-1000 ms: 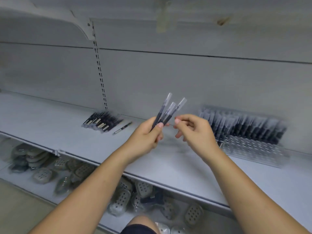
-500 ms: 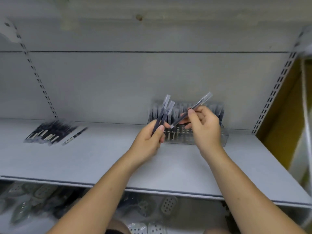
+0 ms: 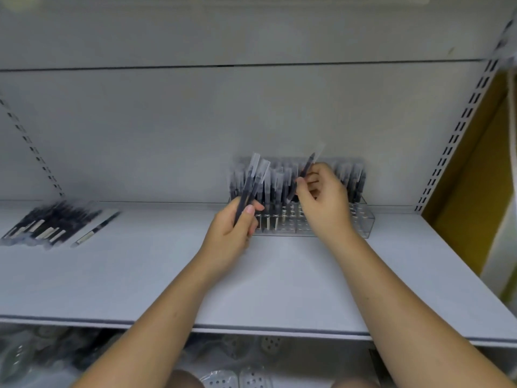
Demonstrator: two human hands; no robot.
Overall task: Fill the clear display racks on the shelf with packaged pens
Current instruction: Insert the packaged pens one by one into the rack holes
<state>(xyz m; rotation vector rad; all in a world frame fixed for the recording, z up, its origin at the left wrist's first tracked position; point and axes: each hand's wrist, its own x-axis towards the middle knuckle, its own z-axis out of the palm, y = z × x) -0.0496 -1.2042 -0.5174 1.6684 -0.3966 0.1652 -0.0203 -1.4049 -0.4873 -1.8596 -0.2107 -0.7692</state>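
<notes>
Handling: we judge slim dark clear-sleeved pen [image 3: 306, 169] light, slippery; pinch mid-barrel.
Fingers: right hand [image 3: 321, 205] pinches it; left hand [image 3: 229, 236] grips spare pens [image 3: 249, 186].

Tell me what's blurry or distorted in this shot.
Head view: rack and pile are smeared; left hand and right hand look sharper; the wide lens splays the uprights outward; light is flat, no glare.

The shelf [image 3: 140, 275] is pale grey. The pens [image 3: 50, 225] at 9 o'clock are black with white labels — the board [image 3: 470, 177] at 3 o'clock is mustard yellow.
</notes>
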